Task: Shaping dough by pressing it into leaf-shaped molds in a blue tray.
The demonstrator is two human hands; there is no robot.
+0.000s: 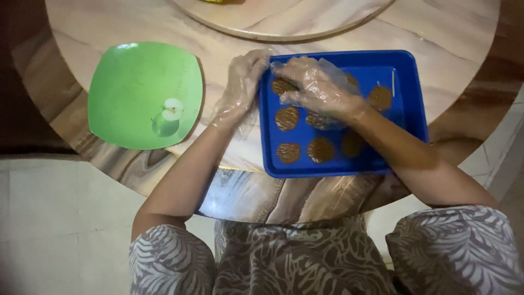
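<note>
A blue tray (406, 109) of brown patties (287, 118) near the worktop's (229, 49) front edge is steadied at its left rim by the gloved left hand (243, 82), grip curled, while a far-left patty is covered by the right hand (314, 84), grip unclear.

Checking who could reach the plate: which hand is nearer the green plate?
Left. The left hand rests at the blue tray's left edge, just right of the green plate; the right hand is farther, over the tray.

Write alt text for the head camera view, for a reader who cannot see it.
A person's gloved right hand reaches into a blue tray of flat brown patties, while the gloved left hand rests at the tray's left edge. An empty green plate lies to the left on the round wood-grain table.
</note>
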